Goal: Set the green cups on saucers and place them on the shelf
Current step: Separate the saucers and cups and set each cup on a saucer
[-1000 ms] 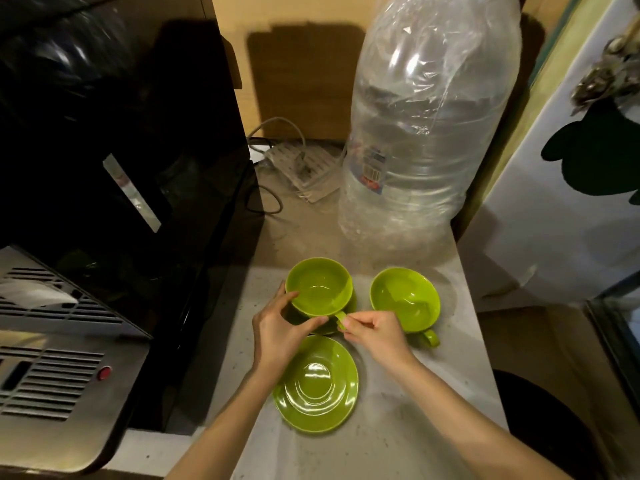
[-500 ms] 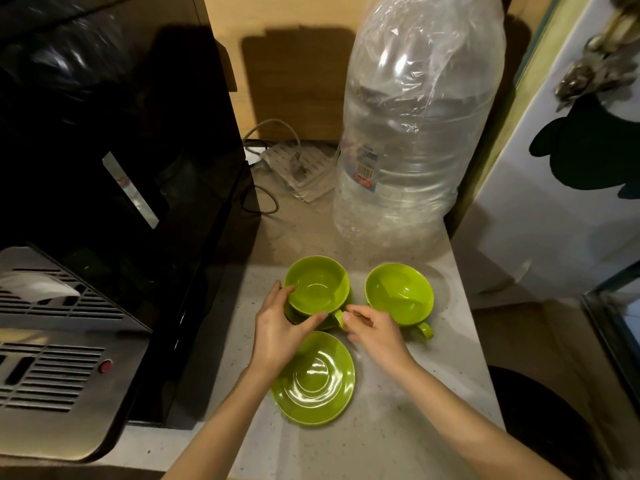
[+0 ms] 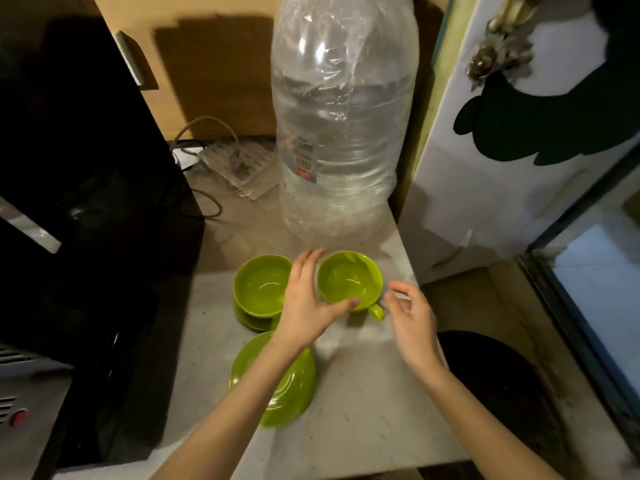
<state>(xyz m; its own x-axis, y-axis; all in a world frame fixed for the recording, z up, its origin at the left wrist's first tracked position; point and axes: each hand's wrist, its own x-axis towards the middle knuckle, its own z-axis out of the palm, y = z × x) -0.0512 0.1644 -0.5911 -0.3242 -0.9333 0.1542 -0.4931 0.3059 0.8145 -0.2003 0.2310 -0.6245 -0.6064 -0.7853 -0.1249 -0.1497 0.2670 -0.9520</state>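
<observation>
Green cup 1 [image 3: 263, 285] now sits on its saucer [image 3: 252, 318], released; left hand [image 3: 304, 299] spread around cup 2 [image 3: 349, 280], right hand [image 3: 410, 311] open beside its handle [image 3: 377, 311].

Large clear water bottle [image 3: 341, 133] on grey counter [image 3: 363, 410], white power strip [image 3: 239, 164] behind, black appliance [image 3: 76, 188] at left

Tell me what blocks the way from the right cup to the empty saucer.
Only the left forearm, which lies across the empty saucer. The bare counter between the right cup and it holds nothing else.
</observation>
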